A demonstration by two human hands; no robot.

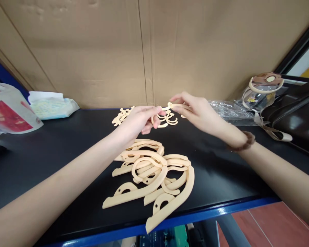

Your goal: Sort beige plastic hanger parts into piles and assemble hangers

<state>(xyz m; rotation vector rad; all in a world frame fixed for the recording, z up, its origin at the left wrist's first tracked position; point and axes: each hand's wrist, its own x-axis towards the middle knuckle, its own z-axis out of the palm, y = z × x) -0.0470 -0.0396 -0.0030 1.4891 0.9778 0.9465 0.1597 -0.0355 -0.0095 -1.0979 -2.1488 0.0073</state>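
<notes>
Above the middle of the black tabletop, my left hand (144, 118) pinches a slim beige plastic hanger part (165, 108). My right hand (199, 111) is closed with thumb and fingers on the other end, where a rounded beige joint (170, 105) shows. Whether this is one part or two joined parts I cannot tell. Nearer to me lies a pile of beige folding hangers (154, 188), overlapping, with curved arms and hooks. Behind my hands are loose curved hook pieces (172, 120), and left of them a heap of small beige parts (121, 116), partly hidden by my left hand.
A cardboard wall (92, 51) closes off the back. At left stand a white-and-red bag (12, 113) and a tissue pack (54, 106). Clear plastic wrap (226, 111), a transparent strapped cup (262, 92) and a black bag (296, 109) sit at right. The table's blue edge (221, 210) is in front.
</notes>
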